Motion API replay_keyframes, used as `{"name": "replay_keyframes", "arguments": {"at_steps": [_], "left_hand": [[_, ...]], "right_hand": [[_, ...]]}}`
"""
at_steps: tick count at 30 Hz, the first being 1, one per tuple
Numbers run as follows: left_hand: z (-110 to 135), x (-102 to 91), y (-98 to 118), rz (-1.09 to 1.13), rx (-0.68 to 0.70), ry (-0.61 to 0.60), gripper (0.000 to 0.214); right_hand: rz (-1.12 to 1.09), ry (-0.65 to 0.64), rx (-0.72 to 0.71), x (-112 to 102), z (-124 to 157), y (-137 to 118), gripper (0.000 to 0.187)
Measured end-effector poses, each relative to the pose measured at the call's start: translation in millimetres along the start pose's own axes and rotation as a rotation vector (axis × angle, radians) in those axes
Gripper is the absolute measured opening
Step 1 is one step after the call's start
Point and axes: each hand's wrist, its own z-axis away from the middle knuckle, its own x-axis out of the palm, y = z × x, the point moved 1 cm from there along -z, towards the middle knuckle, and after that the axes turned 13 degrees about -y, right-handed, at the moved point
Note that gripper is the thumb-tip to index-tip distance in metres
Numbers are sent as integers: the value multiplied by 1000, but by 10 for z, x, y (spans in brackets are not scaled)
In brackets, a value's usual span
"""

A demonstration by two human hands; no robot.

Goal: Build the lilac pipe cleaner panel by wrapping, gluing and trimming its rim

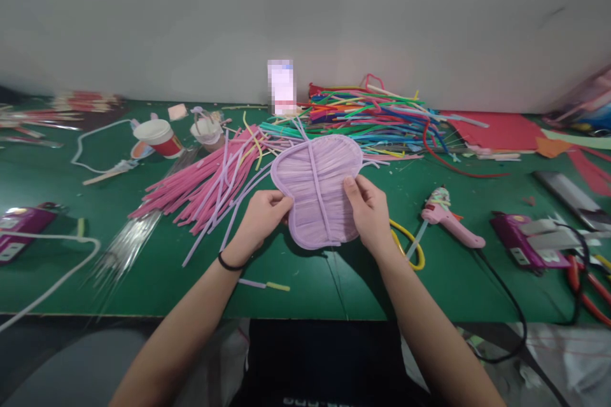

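Observation:
Between my two hands is a lilac butterfly-shaped piece (329, 184) made of pipe cleaners, with a thicker outline, close-packed strands inside and a strip running down its middle. My left hand (265, 213) pinches its left edge at the waist, thumb on top. On the right edge, my right hand (370, 206) grips with the thumb on the front face; its other fingers are mostly behind the piece. The piece is held above the green table, tilted toward me. Thin wires hang below its lower end. Two lilac stems stick up from its top.
Pink pipe cleaners (205, 184) lie left, beside bare wires (133, 241). Coloured pipe cleaners (372, 114) are heaped at the back near a lit phone (281, 86). Right are a pink glue gun (451, 222) with a cord, a yellow ring (417, 257) and red-handled pliers (587, 292). A paper cup (160, 138) stands left.

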Motion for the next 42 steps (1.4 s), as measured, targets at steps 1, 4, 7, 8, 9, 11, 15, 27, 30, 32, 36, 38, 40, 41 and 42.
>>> {"name": "replay_keyframes", "arguments": {"at_steps": [1,4,7,8,9,11,15,27,30,32,36,38,40,41,42], "left_hand": [[-3,-1,-7,-35,-5,20,27],[-11,1,-22,-121,-21,59,29],[-11,13,-10,-164,-24,72,28],[-8,16,1,-175,-17,83,28],[-3,18,15,-184,-8,99,28],[11,20,50,-197,20,139,30],[34,21,100,-172,79,193,34],[55,3,50,224,246,131,38],[52,-11,66,188,271,127,41],[33,-8,59,223,263,116,40],[-10,7,24,319,208,65,39],[-9,14,17,309,167,33,44],[11,29,24,275,126,-27,51],[27,42,32,258,107,-72,53],[43,57,40,249,89,-124,52]], "right_hand": [[33,2,-5,12,7,-28,41],[95,-4,-29,48,32,-94,43],[120,-25,-60,78,55,-128,38],[126,-34,-70,87,61,-135,36],[133,-41,-78,95,65,-141,35],[144,-43,-90,108,70,-154,35],[130,-17,-95,114,68,-177,38],[-255,76,62,20,22,42,35],[-253,70,57,38,23,43,34],[-276,66,59,38,22,49,33],[-319,42,70,32,23,60,32],[-323,42,73,42,23,58,32],[-316,69,82,61,19,65,33],[-309,89,87,71,15,75,34],[-300,108,92,79,9,91,35]]}}
